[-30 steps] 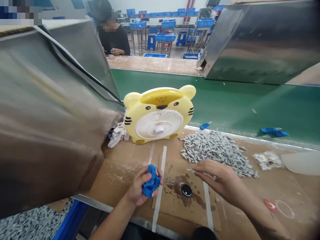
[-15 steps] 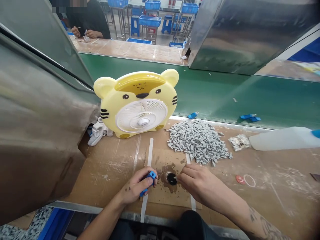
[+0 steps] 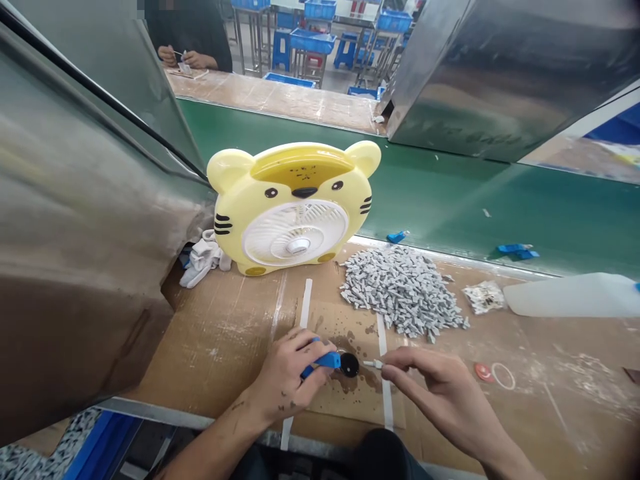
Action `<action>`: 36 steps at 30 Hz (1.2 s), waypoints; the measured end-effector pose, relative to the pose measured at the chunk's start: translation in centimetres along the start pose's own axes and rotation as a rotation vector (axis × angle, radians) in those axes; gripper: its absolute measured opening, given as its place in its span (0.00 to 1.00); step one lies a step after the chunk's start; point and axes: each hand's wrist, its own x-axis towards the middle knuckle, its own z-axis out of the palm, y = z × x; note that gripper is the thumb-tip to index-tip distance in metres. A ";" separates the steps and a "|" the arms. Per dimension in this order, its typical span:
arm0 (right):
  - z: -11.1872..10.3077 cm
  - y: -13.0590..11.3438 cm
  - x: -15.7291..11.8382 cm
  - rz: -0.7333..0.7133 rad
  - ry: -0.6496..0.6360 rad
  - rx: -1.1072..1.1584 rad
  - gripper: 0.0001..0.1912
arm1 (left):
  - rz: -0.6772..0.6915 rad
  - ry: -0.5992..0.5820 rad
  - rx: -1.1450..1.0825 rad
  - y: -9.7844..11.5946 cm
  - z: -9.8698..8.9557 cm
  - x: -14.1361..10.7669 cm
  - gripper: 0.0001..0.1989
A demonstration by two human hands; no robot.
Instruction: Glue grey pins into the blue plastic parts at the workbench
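My left hand (image 3: 287, 377) is closed around a blue plastic part (image 3: 327, 361), whose end points right, close to a small round black container (image 3: 349, 365). Between the thumb and forefinger of my right hand (image 3: 440, 383) is a small light-grey plastic piece (image 3: 373, 364). Its thin tip points left, towards the blue part, with a gap between them. The black container stands on a wet-spotted cardboard sheet (image 3: 325, 407) taped down with white strips. Beyond my right hand lies a heap of small grey plastic pieces (image 3: 403, 290).
A yellow animal-faced fan (image 3: 260, 173) stands behind. Blue parts (image 3: 517, 251) lie on the green conveyor belt (image 3: 450, 207). To the right are a small bag (image 3: 484, 297), a translucent bottle (image 3: 560, 295) and a red disc (image 3: 483, 372). Across the belt sits a person (image 3: 193, 37).
My left hand has turned over, bringing the blue part right, beside the black container. My right hand has drawn back to the right from the container, exposing the grey piece. The view has shifted slightly.
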 end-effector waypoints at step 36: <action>2.8 -2.1 6.0 0.238 0.173 0.573 0.19 | 0.116 0.019 0.568 -0.2 -2.2 7.0 0.24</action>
